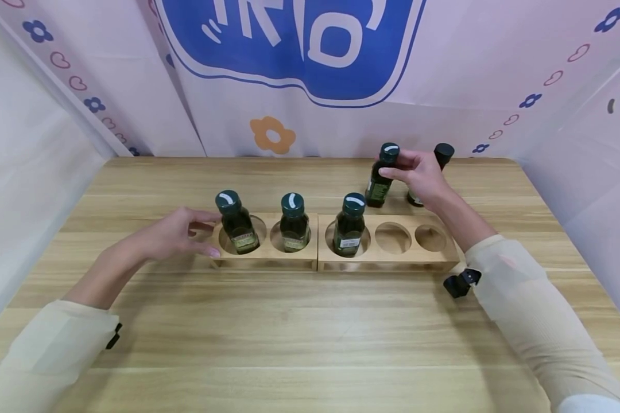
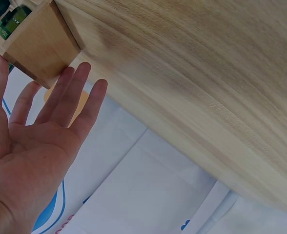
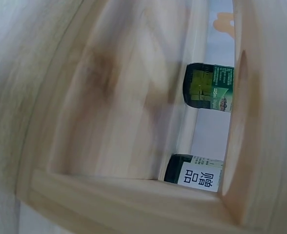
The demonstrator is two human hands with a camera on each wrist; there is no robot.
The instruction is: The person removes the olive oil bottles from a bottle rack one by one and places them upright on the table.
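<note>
My right hand grips a dark green glass bottle near its neck, behind the right wooden rack. The bottle leans slightly and has a green label. At the other side, my left hand touches the end of the left wooden rack, thumb toward the front, fingers extended along the end panel. Two like bottles, a left one and a second, stand in the left rack's holes. A third bottle stands in the right rack's first hole.
Another dark-capped bottle stands behind my right hand, partly hidden by it. The right rack has a bare middle hole and a bare end hole. A printed cloth hangs behind the wooden table.
</note>
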